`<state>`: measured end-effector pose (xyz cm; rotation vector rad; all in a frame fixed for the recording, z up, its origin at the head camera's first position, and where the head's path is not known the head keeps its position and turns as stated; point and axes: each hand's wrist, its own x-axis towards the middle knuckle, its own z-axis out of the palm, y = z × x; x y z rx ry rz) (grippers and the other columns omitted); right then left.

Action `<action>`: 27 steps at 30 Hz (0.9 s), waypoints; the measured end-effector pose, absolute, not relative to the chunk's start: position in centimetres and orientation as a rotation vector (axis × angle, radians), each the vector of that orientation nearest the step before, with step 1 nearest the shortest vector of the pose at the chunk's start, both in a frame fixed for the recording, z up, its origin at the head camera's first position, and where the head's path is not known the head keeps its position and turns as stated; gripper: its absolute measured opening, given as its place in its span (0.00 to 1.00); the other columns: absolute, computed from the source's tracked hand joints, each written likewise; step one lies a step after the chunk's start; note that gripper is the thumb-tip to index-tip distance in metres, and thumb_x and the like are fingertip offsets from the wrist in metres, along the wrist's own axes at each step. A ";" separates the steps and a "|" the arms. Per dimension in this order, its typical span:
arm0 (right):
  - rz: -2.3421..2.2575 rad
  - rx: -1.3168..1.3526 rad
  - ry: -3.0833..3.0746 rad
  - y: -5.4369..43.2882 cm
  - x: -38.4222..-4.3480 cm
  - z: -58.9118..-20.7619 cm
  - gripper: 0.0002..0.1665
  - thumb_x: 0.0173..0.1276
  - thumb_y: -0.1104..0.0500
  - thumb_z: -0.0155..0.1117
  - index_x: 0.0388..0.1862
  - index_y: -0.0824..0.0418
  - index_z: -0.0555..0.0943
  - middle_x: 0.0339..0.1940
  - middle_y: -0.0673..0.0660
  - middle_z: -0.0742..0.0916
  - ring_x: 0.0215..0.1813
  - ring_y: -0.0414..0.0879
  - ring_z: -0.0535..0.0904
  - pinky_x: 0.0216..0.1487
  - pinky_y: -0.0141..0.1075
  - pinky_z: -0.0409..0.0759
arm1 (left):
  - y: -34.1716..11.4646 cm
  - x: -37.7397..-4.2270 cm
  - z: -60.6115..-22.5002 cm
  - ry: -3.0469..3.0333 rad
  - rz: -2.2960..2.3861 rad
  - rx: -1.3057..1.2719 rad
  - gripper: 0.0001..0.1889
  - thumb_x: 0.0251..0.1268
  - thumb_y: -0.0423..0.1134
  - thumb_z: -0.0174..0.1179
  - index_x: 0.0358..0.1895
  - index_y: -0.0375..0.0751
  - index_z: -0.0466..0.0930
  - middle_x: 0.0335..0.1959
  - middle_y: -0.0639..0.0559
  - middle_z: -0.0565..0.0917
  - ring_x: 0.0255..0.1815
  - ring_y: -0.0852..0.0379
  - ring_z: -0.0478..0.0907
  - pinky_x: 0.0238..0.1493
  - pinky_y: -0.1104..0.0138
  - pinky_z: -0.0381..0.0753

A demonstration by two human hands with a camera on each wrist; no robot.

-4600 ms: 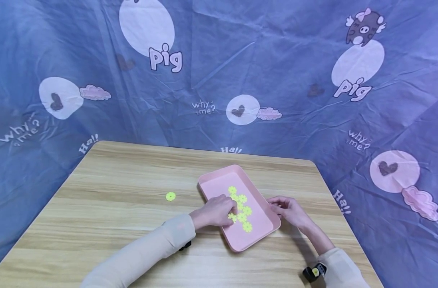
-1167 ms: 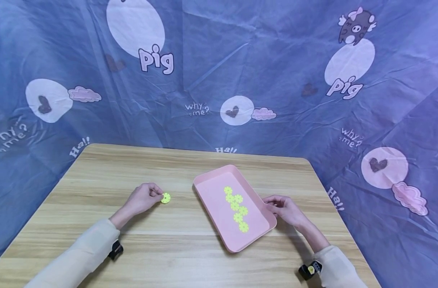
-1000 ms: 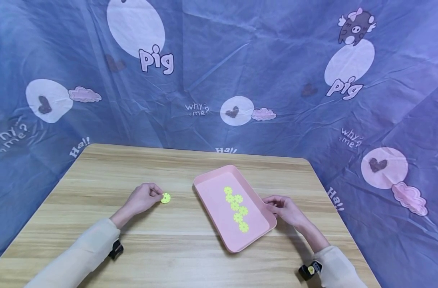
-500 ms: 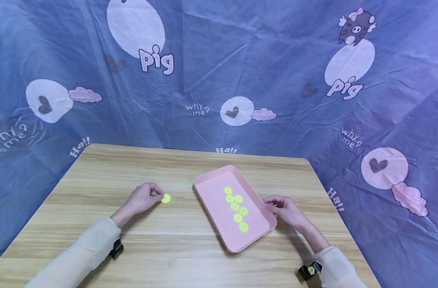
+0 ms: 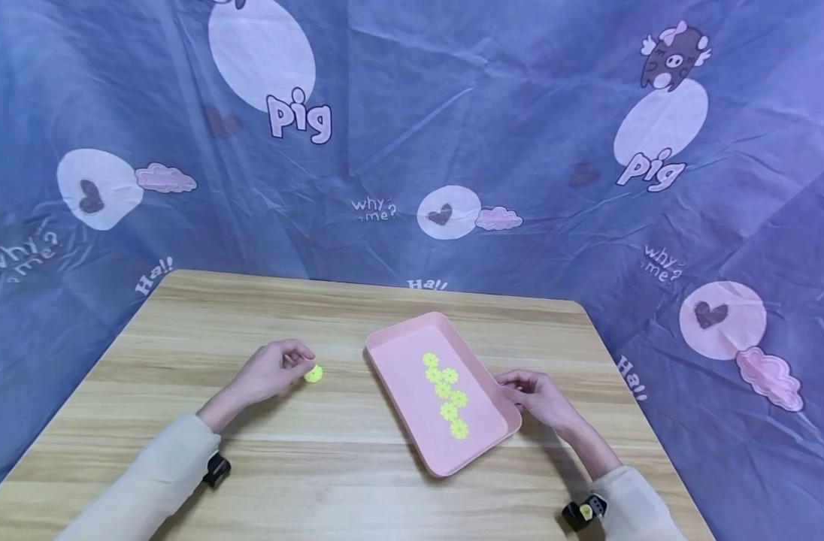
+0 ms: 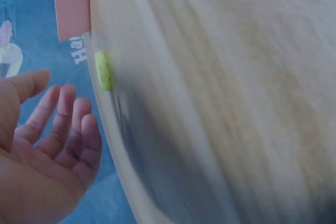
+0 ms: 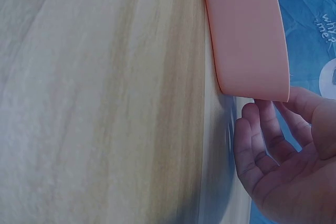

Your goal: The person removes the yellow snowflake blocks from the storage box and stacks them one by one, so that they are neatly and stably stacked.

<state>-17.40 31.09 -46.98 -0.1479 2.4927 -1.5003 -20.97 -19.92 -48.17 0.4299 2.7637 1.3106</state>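
Note:
A yellow-green flower-shaped piece (image 5: pixel 313 374) lies on the table, left of the pink tray. In the left wrist view this piece (image 6: pixel 104 71) looks thick from the side; whether it is a stack I cannot tell. Close beside it hovers my left hand (image 5: pixel 270 373), fingers loosely bent and apart from the piece, holding nothing. Several matching flower pieces (image 5: pixel 442 390) lie flat inside the pink tray (image 5: pixel 401 368). My right hand (image 5: pixel 543 402) is at the outside of the tray's right wall, its fingertips against the wall (image 7: pixel 249 40) with relaxed fingers.
The wooden table (image 5: pixel 304 481) extends to a blue printed cloth (image 5: pixel 398 135) hanging behind and at both sides. A small black device is worn on the left wrist (image 5: pixel 217 469) and another on the right wrist (image 5: pixel 584 512).
My left hand has gone from inside the tray to the piece at the left, pinched a flower there, then released it. The tray holds one flower fewer. My right hand has stayed at the tray.

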 end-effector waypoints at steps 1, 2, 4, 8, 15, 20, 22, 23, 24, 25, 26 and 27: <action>-1.500 -0.150 2.493 31.1 -17.4 -47.0 0.20 0.76 0.63 0.66 0.60 0.75 0.82 0.45 0.58 0.90 0.36 0.35 0.80 0.34 0.29 0.80 | -19.8 -20.9 -48.0 2.762 1.316 0.444 0.10 0.73 0.41 0.66 0.49 0.39 0.86 0.39 0.49 0.88 0.35 0.62 0.81 0.40 0.70 0.80; -1.501 -0.151 2.491 31.1 -17.4 -47.0 0.20 0.76 0.63 0.66 0.60 0.75 0.82 0.45 0.60 0.90 0.36 0.35 0.80 0.34 0.29 0.80 | -19.6 -20.8 -47.8 2.764 1.318 0.463 0.10 0.73 0.41 0.66 0.49 0.39 0.86 0.39 0.49 0.88 0.35 0.62 0.81 0.40 0.71 0.80; -1.509 -0.144 2.488 31.2 -17.4 -47.0 0.20 0.75 0.63 0.66 0.60 0.75 0.82 0.46 0.62 0.90 0.36 0.35 0.80 0.34 0.29 0.80 | -19.1 -20.7 -47.5 2.770 1.325 0.494 0.09 0.74 0.41 0.66 0.49 0.39 0.86 0.39 0.49 0.88 0.34 0.62 0.81 0.39 0.71 0.80; -1.509 -0.144 2.483 31.2 -17.4 -46.9 0.20 0.76 0.63 0.66 0.60 0.75 0.81 0.47 0.64 0.89 0.36 0.35 0.80 0.35 0.29 0.80 | -18.1 -20.5 -47.0 2.793 1.330 0.553 0.08 0.74 0.39 0.66 0.48 0.40 0.87 0.37 0.52 0.89 0.34 0.62 0.81 0.39 0.71 0.79; -1.508 -0.151 2.482 31.2 -17.5 -46.9 0.21 0.76 0.62 0.66 0.61 0.75 0.81 0.45 0.60 0.90 0.36 0.35 0.80 0.34 0.29 0.80 | -16.3 -20.4 -46.5 2.797 1.334 0.653 0.07 0.74 0.39 0.65 0.47 0.42 0.87 0.35 0.55 0.88 0.36 0.63 0.79 0.41 0.72 0.79; -1.519 -0.132 2.469 31.1 -17.3 -47.0 0.21 0.76 0.62 0.66 0.61 0.75 0.81 0.43 0.54 0.90 0.36 0.35 0.80 0.35 0.28 0.80 | -15.3 -20.3 -46.1 2.776 1.348 0.685 0.08 0.74 0.39 0.65 0.48 0.41 0.87 0.37 0.55 0.88 0.37 0.62 0.79 0.42 0.71 0.80; -1.517 -0.125 2.467 31.0 -17.2 -47.0 0.21 0.76 0.61 0.66 0.61 0.75 0.81 0.42 0.51 0.90 0.36 0.35 0.80 0.35 0.28 0.80 | -14.9 -20.3 -45.9 2.769 1.352 0.692 0.08 0.74 0.39 0.65 0.48 0.42 0.87 0.38 0.55 0.88 0.37 0.62 0.80 0.42 0.71 0.80; -1.513 -0.135 2.468 31.0 -17.2 -47.1 0.21 0.76 0.61 0.66 0.61 0.75 0.81 0.42 0.50 0.90 0.36 0.34 0.80 0.35 0.28 0.80 | -14.6 -20.3 -45.8 2.768 1.355 0.696 0.07 0.74 0.39 0.65 0.48 0.42 0.87 0.38 0.55 0.88 0.37 0.62 0.80 0.42 0.71 0.80; -1.515 -0.130 2.467 30.9 -17.2 -47.1 0.21 0.76 0.61 0.66 0.61 0.75 0.81 0.41 0.49 0.90 0.36 0.35 0.80 0.35 0.28 0.80 | -14.3 -20.3 -45.8 2.767 1.359 0.703 0.07 0.73 0.40 0.65 0.48 0.43 0.87 0.38 0.55 0.88 0.37 0.62 0.80 0.42 0.71 0.80; -1.515 -0.127 2.466 30.9 -17.2 -47.1 0.21 0.76 0.61 0.66 0.61 0.75 0.81 0.41 0.48 0.90 0.36 0.34 0.80 0.35 0.28 0.80 | -14.0 -20.2 -45.7 2.766 1.363 0.710 0.07 0.73 0.39 0.65 0.48 0.43 0.87 0.38 0.55 0.88 0.37 0.62 0.80 0.42 0.71 0.81; -1.516 -0.123 2.467 30.9 -17.3 -47.1 0.21 0.76 0.61 0.66 0.61 0.75 0.81 0.40 0.48 0.90 0.36 0.34 0.80 0.35 0.28 0.80 | -13.7 -20.2 -45.7 2.766 1.366 0.717 0.07 0.73 0.39 0.66 0.47 0.43 0.87 0.38 0.55 0.88 0.37 0.62 0.80 0.42 0.71 0.81; -1.511 -0.125 2.469 30.9 -17.3 -47.1 0.21 0.76 0.61 0.66 0.61 0.75 0.81 0.40 0.48 0.89 0.36 0.35 0.80 0.34 0.28 0.80 | -13.4 -20.2 -45.6 2.766 1.368 0.727 0.06 0.73 0.39 0.66 0.47 0.44 0.87 0.38 0.55 0.89 0.38 0.62 0.80 0.42 0.71 0.81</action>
